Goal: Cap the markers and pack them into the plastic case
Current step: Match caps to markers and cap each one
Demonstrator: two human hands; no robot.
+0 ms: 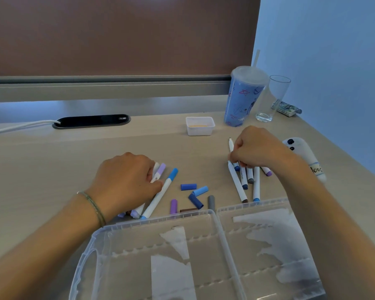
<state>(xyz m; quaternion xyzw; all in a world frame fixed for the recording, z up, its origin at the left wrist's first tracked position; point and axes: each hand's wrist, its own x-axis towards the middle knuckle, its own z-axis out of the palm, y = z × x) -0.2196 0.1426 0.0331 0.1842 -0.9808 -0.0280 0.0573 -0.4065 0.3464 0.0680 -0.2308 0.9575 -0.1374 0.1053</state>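
A clear plastic case (pixel 217 215) lies open at the near edge, nothing in it but paper scraps. My left hand (pixel 126 180) grips a bundle of capped markers (pixel 160 169) lying on the desk; a light-blue capped marker (pixel 160 192) lies against its thumb. My right hand (pixel 256 148) pinches an uncapped white marker (pixel 231 145), tip pointing away, above a row of uncapped markers (pixel 245 182). Loose caps lie between the hands: blue (pixel 188 186), light blue (pixel 200 190), dark blue (pixel 195 201), purple (pixel 173 206), grey (pixel 211 202), brown (pixel 187 210).
A white tub (pixel 200 126) sits behind the caps. A blue lidded cup with a straw (pixel 244 98), an empty glass (pixel 271 100) and a small packet (pixel 287 108) stand at the back right. A white plush toy (pixel 305 156) lies by my right forearm. A cable port (pixel 91 121) is back left.
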